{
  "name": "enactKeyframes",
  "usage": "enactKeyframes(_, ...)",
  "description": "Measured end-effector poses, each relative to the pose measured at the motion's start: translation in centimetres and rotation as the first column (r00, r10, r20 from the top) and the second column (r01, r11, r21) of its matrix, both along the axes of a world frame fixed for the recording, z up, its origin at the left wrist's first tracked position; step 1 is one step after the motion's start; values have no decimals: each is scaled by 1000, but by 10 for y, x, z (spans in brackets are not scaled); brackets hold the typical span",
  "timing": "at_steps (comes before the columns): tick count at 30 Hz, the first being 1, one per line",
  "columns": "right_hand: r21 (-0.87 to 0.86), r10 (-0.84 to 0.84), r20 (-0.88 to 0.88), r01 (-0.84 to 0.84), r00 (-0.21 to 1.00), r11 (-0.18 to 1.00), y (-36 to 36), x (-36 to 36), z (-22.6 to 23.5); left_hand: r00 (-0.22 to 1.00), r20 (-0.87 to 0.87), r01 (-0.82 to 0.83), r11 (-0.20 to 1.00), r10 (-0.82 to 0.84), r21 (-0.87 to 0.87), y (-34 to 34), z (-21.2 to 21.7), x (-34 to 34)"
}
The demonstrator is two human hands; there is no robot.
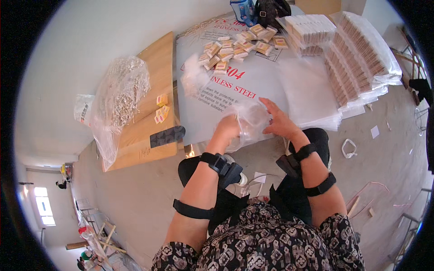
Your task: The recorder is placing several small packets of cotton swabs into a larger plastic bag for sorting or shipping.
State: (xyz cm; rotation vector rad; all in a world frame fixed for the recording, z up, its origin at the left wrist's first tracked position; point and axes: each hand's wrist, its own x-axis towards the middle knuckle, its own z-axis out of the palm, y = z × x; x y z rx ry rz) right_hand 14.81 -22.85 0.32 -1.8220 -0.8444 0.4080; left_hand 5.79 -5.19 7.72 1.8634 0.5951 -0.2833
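A crumpled clear plastic bag (249,118) is between my hands, over the near edge of a grey film-covered table (194,115). My left hand (228,129) is closed at the bag's left side, its fingertips partly covered by the film. To the right, my right hand (281,123) has its thumb and fingers spread beside the bag; whether it touches the film is hard to tell. A stack of flat clear bags (309,90) lies right of my hands. Farther off is a heap of small yellow-and-white packets (237,47), with another crumpled clear bag (195,77) nearer.
Tall stacks of bagged brown-and-white goods (357,58) stand at the right. On a wooden board (156,81) at left are a big clear bag of thin sticks (124,92) and several yellow packets (161,108). A blue bag (243,11) and black backpack (272,12) sit at the back.
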Motion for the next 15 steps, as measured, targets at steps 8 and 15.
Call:
enactKeyframes(8,-143,66,169,-42,983,989,2,-1,-30,974,207,-9,895,-94,446,-4,-23,10)
enactKeyframes(15,-50,33,33,-32,999,998,3,-9,-1,946,293,-210,950,139,229,-3,-47,8)
